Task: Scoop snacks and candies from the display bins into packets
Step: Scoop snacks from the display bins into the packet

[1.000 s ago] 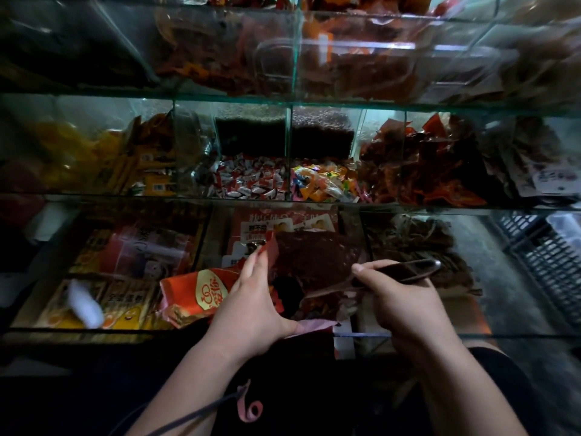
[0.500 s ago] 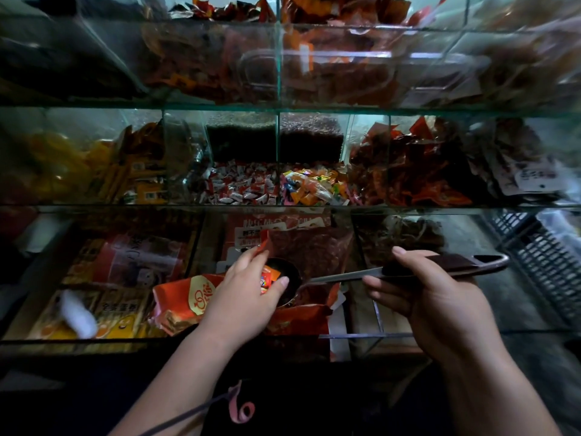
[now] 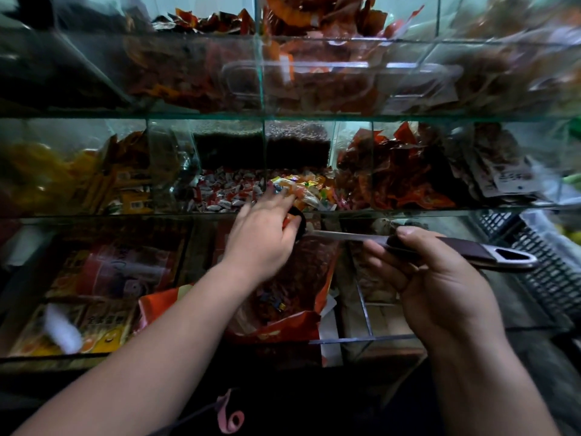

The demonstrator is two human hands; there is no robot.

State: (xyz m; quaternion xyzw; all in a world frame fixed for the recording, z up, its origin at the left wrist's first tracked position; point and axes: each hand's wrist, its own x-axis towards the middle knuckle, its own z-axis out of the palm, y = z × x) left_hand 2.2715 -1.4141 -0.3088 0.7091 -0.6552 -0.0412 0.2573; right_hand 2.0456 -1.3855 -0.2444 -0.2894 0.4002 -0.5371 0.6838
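Observation:
My right hand (image 3: 440, 284) grips the dark handle of a metal scoop (image 3: 471, 251), held level with its black bowl (image 3: 301, 222) pointing left, at the front edge of the middle shelf. My left hand (image 3: 261, 237) is stretched over that bowl. Its blurred fingertips reach the bin of colourful wrapped candies (image 3: 311, 187), and an orange candy shows under the fingers. Whether the fingers hold anything is unclear. Below the hands an open red packet (image 3: 292, 325) lies in the lower bin with a few candies inside; neither hand touches it.
Glass bins fill three shelves. Red-and-white candies (image 3: 220, 190) lie left of the colourful ones, dark snacks (image 3: 261, 146) behind them, and red packets (image 3: 393, 171) to the right. Yellow packs (image 3: 78, 184) are at the left, and a black plastic crate (image 3: 540, 262) stands at the right.
My left hand let go of the red packet and rose over the scoop bowl towards the colourful candy bin. The right hand lifted the scoop out of the packet up to the middle shelf.

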